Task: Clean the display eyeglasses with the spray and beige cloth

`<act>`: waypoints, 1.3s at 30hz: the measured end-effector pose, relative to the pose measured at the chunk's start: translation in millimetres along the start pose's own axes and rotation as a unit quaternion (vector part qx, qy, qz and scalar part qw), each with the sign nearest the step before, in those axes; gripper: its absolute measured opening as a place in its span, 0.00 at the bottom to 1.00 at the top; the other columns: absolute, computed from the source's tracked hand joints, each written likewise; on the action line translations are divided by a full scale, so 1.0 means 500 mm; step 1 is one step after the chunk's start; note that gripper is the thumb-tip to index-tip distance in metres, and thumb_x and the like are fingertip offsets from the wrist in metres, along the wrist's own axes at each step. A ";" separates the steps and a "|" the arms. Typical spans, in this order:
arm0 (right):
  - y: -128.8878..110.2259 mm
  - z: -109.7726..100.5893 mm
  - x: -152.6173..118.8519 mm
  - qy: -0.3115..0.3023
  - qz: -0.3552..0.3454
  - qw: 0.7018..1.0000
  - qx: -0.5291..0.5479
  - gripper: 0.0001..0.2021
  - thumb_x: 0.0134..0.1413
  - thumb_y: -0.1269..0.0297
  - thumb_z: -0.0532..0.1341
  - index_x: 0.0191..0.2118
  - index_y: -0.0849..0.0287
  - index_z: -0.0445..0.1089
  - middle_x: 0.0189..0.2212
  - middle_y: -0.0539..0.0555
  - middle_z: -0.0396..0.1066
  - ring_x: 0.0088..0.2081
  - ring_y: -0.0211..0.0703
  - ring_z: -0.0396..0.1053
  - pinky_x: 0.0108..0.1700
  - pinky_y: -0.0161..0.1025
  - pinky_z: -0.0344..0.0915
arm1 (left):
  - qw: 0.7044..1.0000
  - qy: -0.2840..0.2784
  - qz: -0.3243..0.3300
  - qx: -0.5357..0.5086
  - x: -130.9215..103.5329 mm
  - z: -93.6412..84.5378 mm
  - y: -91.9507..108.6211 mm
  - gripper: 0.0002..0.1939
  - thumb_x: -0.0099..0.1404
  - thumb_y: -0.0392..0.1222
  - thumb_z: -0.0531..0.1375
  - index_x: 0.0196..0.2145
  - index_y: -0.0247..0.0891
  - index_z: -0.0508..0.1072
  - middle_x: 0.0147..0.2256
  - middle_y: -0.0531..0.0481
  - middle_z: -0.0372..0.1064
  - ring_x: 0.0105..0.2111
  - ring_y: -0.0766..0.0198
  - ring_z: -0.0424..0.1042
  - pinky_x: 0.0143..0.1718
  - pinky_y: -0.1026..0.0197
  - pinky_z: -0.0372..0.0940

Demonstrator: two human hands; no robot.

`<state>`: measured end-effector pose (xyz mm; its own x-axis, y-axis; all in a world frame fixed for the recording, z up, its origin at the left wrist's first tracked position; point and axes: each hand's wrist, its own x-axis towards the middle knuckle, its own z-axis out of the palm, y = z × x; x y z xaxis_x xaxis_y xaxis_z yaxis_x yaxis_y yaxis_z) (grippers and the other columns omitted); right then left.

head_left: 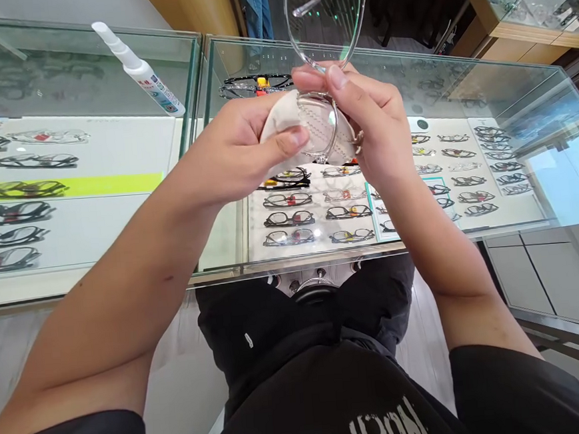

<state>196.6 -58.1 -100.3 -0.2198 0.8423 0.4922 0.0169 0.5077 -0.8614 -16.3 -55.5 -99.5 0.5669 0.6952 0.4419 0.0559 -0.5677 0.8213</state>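
Note:
A pair of eyeglasses [329, 34] with a clear frame is held up above the glass counter. My right hand [379, 116] pinches it near the bridge between thumb and fingers. One lens rises above that grip towards the top of the view; the other sits lower, between both hands. My left hand [246, 143] is closed on a pale cloth [281, 113], its thumb pressing the cloth near the lower lens. Part of the cloth shows behind and through this lens. The left fingers are mostly hidden behind the cloth.
A white spray bottle [144, 76] stands on the glass display counter [223, 265], left of my hands. Inside the counter lie rows of eyeglasses [289, 218]. A wooden cabinet [486, 11] with a glass top stands at the far right, and a person's jeans [256, 9] show behind the counter.

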 end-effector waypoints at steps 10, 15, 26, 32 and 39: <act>-0.013 0.021 -0.015 -0.007 0.023 0.999 -0.031 0.19 0.73 0.39 0.60 0.49 0.37 0.86 0.52 0.45 0.84 0.65 0.50 0.75 0.68 0.52 0.75 | 0.986 0.150 0.023 -0.062 0.006 0.041 -0.041 0.24 0.64 0.61 0.76 0.45 0.41 0.82 0.35 0.47 0.76 0.32 0.60 0.73 0.33 0.54 0.72; -0.021 0.021 -0.016 -0.028 -0.016 0.999 0.010 0.14 0.74 0.47 0.62 0.45 0.36 0.87 0.53 0.41 0.85 0.65 0.48 0.75 0.77 0.53 0.67 | 0.977 0.200 0.031 -0.066 0.007 0.057 -0.058 0.23 0.70 0.66 0.70 0.44 0.42 0.82 0.32 0.47 0.73 0.36 0.54 0.75 0.42 0.48 0.74; 0.013 -0.001 0.002 0.004 0.020 0.999 0.033 0.15 0.71 0.43 0.63 0.47 0.41 0.86 0.49 0.50 0.84 0.61 0.51 0.76 0.70 0.49 0.69 | 0.999 -0.033 -0.009 -0.020 -0.001 -0.004 -0.012 0.32 0.73 0.67 0.66 0.53 0.31 0.76 0.37 0.51 0.66 0.39 0.59 0.75 0.51 0.33 0.72; -0.005 0.019 -0.009 -0.013 0.056 0.991 0.124 0.13 0.72 0.47 0.64 0.45 0.38 0.87 0.49 0.45 0.83 0.62 0.50 0.77 0.69 0.48 0.73 | 0.996 0.080 -0.024 -0.041 -0.003 0.027 -0.013 0.29 0.67 0.61 0.74 0.53 0.36 0.78 0.41 0.47 0.75 0.40 0.57 0.76 0.48 0.45 0.76; -0.020 0.029 -0.020 -0.014 0.037 0.999 0.006 0.16 0.75 0.46 0.59 0.49 0.36 0.86 0.50 0.44 0.83 0.64 0.47 0.74 0.76 0.50 0.68 | 0.972 0.215 0.056 -0.069 0.014 0.065 -0.075 0.27 0.62 0.69 0.74 0.47 0.47 0.83 0.38 0.46 0.80 0.41 0.50 0.77 0.49 0.43 0.76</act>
<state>184.3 -74.4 -98.4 -0.2447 0.8725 0.4229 0.0230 0.4412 -0.8971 12.2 -43.7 -138.6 0.1647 0.7696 0.6169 -0.1143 -0.6063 0.7869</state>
